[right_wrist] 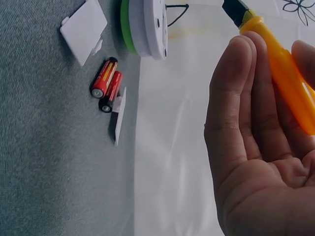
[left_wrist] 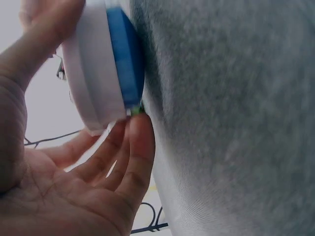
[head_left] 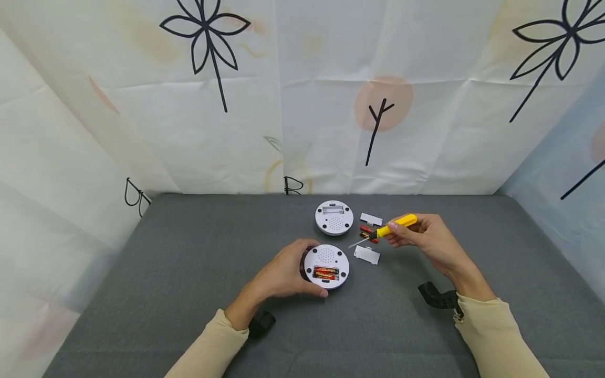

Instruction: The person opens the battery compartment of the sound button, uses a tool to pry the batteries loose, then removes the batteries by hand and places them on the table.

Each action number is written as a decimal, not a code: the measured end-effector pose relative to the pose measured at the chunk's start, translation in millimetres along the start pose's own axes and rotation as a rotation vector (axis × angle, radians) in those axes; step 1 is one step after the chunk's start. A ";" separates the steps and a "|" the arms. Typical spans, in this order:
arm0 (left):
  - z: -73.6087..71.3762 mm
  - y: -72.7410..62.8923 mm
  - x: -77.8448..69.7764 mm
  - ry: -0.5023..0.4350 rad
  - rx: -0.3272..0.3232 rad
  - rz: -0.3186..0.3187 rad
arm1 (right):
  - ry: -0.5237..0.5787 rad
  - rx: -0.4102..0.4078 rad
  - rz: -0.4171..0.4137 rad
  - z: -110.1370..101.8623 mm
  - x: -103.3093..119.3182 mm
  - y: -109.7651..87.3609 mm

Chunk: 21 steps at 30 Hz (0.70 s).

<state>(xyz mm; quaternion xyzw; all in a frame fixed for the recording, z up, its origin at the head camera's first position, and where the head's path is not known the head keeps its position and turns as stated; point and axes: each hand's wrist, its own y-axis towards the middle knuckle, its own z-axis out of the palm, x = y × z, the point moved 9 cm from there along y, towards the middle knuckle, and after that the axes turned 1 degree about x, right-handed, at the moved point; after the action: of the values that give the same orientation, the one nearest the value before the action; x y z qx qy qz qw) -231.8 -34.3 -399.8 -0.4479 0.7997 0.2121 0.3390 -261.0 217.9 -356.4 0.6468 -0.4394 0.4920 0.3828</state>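
Observation:
My left hand (head_left: 292, 270) grips a round white battery-powered device (head_left: 326, 252) by its sides, thumb at the near edge. Its underside faces up, showing small holes, dark feet and two red batteries (head_left: 326, 273) in an uncovered compartment. In the left wrist view the device's lower part is blue (left_wrist: 125, 56), close to the cloth. My right hand (head_left: 427, 239) pinches a screwdriver (head_left: 399, 224) by its yellow handle. Its metal tip points left and down, just right of the held device and apart from it. In the right wrist view the handle (right_wrist: 280, 69) lies between thumb and fingers.
A second round white device (head_left: 334, 216) lies behind, its battery compartment empty. To its right are a white cover (head_left: 371, 219) and two loose red batteries (head_left: 366, 229). Another white cover (head_left: 366, 255) lies nearer. Grey cloth (head_left: 198, 273) covers the table; patterned white fabric (head_left: 321, 142) hangs behind.

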 end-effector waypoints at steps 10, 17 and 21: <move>-2.2 -0.1 3.7 -0.017 -0.094 -0.060 | -0.138 0.042 -0.072 21.8 15.9 -3.8; -2.0 -0.8 4.6 0.001 -0.116 -0.087 | -0.292 0.008 -0.109 39.5 29.6 -8.6; -2.1 -1.2 3.5 0.009 -0.125 -0.087 | -0.383 -0.028 -0.153 44.6 36.8 -11.4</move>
<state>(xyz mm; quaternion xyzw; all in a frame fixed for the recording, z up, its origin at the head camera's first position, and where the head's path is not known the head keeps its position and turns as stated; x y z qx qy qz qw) -232.8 -38.3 -401.0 -0.5034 0.7662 0.2448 0.3154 -232.0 173.1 -331.2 0.7546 -0.4607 0.3231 0.3375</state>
